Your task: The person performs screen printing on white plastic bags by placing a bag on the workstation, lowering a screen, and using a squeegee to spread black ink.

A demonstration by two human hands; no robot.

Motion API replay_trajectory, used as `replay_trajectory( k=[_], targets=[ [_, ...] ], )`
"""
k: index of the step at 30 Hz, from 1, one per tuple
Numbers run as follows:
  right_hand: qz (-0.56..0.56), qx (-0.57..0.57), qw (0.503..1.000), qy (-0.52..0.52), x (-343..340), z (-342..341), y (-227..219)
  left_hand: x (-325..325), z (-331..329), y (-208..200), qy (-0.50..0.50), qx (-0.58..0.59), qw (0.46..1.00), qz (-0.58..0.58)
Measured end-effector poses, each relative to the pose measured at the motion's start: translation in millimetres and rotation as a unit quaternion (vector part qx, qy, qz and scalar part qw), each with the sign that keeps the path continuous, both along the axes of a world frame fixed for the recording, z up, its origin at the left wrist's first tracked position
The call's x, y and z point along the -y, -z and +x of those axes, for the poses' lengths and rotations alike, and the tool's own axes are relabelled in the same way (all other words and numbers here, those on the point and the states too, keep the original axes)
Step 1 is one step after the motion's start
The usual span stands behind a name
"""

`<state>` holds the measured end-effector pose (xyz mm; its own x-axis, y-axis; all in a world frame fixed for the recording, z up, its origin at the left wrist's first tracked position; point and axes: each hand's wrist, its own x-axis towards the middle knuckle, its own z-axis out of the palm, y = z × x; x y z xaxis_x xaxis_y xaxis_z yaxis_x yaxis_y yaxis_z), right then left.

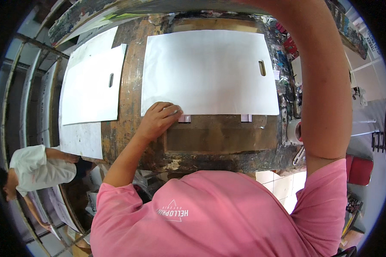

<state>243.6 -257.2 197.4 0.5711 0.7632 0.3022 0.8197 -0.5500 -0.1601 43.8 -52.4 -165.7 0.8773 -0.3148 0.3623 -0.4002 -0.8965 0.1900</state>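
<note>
A flat white bag point(206, 73) with a slot handle at its right end lies on the worn, paint-stained work table point(133, 81). My left hand point(159, 118) is at the bag's near edge, left of the middle, with bent fingers closed on that edge. Small pale tape pieces point(246, 118) poke out from under the near edge. My right arm point(324, 81) is raised and reaches to the far side, past the top of the view, so the right hand is out of sight. Overhead there hangs a paint-smeared frame point(116, 13), which the right arm passes near.
To the left, white bags point(92, 85) with a slot handle lie stacked on a pale sheet point(81, 141). A tape roll point(294, 131) and scissors point(299, 156) sit at the table's right edge. A metal rack point(25, 98) and another person point(45, 169) are at left.
</note>
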Motion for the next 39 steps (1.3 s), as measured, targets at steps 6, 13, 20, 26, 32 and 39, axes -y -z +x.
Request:
replay_trajectory(
  k=[6, 13, 20, 26, 32, 39],
  targets=[
    [0.141, 0.173, 0.975, -0.010, -1.6, -13.6, 34.2, 1.4, 2.8, 2.4, -0.009, -0.021, 0.999, 0.022],
    [-0.039, 0.043, 0.988, 0.142, -29.8, -39.6, -9.7, 1.9, 3.9, 4.9, -0.020, -0.038, 0.999, 0.023],
    [0.010, 0.037, 0.998, -0.052, 1.4, -10.2, 5.3, 8.2, 15.3, -18.3, -0.018, -0.137, 0.982, 0.129],
    [0.043, 0.152, 0.979, -0.128, 23.6, -2.9, 19.1, 24.7, 57.1, -62.4, -0.022, -0.215, 0.971, 0.099],
    [0.154, 0.120, 0.976, -0.102, 0.9, 10.4, 45.7, 102.6, 99.1, -31.2, 0.041, -0.081, 0.996, 0.014],
    [0.127, 0.177, 0.975, -0.053, -10.4, 1.1, 61.4, -55.0, 107.6, -8.5, -0.401, 0.016, 0.895, -0.195]
  ],
)
